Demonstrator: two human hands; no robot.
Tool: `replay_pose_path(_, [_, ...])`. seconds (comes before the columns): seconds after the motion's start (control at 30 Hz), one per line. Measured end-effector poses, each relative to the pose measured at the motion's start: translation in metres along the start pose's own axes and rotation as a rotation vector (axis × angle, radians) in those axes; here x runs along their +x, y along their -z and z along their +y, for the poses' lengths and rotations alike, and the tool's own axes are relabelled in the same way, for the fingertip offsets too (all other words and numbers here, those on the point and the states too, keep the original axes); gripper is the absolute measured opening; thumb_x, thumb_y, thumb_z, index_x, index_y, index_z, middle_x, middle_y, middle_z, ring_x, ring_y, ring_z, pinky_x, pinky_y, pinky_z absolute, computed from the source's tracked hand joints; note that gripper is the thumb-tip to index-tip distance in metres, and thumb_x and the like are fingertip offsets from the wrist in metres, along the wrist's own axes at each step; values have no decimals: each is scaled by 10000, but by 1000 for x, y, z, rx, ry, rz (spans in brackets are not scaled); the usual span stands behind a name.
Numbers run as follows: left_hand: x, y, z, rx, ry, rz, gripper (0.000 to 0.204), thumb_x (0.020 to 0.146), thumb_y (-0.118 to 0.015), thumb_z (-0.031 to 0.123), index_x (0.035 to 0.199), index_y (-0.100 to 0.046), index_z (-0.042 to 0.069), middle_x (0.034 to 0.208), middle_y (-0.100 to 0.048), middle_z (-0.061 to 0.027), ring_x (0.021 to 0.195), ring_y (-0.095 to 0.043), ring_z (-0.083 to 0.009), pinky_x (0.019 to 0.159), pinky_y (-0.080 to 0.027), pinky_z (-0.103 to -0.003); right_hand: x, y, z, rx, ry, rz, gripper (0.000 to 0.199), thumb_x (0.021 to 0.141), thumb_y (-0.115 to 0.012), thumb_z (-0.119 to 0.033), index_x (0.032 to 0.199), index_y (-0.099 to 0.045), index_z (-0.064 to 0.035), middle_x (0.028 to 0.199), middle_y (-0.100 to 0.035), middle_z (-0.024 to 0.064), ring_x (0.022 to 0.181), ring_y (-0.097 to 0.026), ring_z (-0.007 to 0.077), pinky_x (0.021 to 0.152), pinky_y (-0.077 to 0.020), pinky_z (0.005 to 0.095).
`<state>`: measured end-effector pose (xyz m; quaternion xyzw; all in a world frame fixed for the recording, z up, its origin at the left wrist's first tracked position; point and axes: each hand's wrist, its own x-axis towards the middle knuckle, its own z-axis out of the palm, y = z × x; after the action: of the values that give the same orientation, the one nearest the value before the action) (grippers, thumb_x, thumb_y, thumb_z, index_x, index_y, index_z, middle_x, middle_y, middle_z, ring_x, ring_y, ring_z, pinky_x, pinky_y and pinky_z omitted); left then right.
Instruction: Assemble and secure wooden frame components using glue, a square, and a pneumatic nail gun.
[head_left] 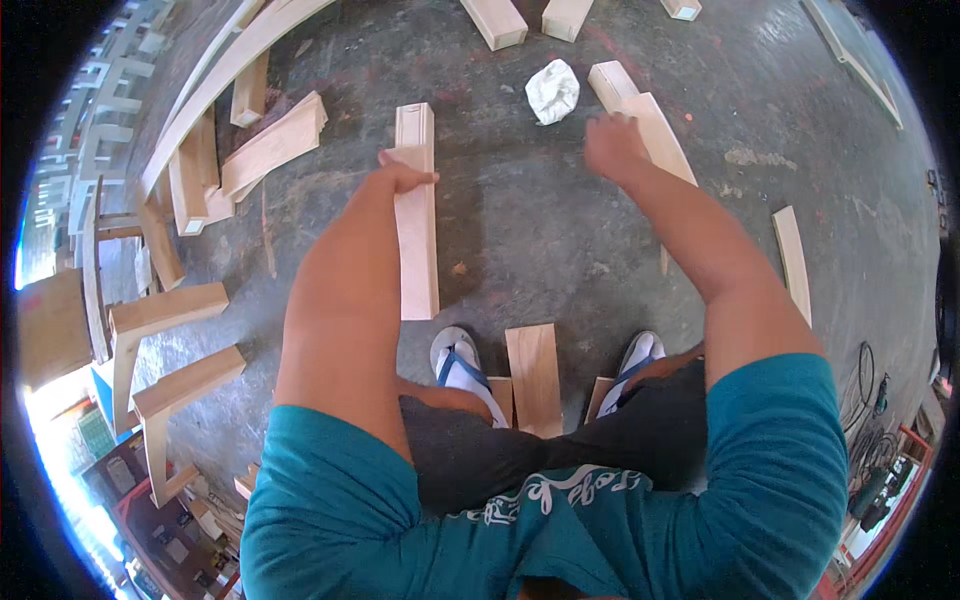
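While a plank (535,380) sits at lower centre, the beam (418,250) lies left of centre, long axis running up the frame, directly under the left hand (405,178), the nearer one; whether that is clamped, I cannot tell. Upper right, the right hand (613,145) meets a board (660,135), its grip likewise unclear.

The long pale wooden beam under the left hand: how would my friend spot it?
Start on the dark grey floor, at the grey, blue-strapped sandal on the person's left foot. Just beyond its toe, slightly left, a long pale wooden beam points away. Unlike its neighbours, it has the left hand on it.
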<state>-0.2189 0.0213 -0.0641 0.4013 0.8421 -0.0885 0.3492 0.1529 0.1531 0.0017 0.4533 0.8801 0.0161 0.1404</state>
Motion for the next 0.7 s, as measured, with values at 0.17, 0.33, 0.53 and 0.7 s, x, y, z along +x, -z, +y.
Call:
replay_pose_path(0.17, [60,-9,-23,324,127,-212,1072,876,-581,564,1544,18,-23,1602,86,-289,1472,-197,-461,1219,-184,-462,74,22,-54,528,-235,39,371,875,-608,-232,1184,-612,-27,1225,-590,210,1204,-546,375,1011,-430,542])
replay_pose_path(0.33, [66,-29,-20,629,-38,-164,763,967,-395,551,1389,-468,-80,1447,-414,-343,1453,-210,-494,1133,154,-655,86,-8,-60,319,-88,231,392,898,-578,-223,1260,-555,-75,1285,-516,201,1233,-508,375,1007,-435,526])
replay_pose_path(0.53, [47,-21,21,470,95,-385,998,874,-553,389,1557,66,5,1617,90,-282,1478,-191,-457,1210,-216,-471,66,-33,-29,106,145,147,240,906,-546,-182,1093,-655,-77,1218,-571,104,1208,-531,296,980,-449,498])
replay_pose_path(0.7, [39,-21,3,320,240,-107,1102,761,-623,205,1548,117,-8,1622,-27,-278,1450,-299,-408,1167,-306,-472,44,-33,-21,178,251,117,217,907,-548,-167,1064,-665,-72,1141,-607,79,1160,-565,247,990,-450,463])
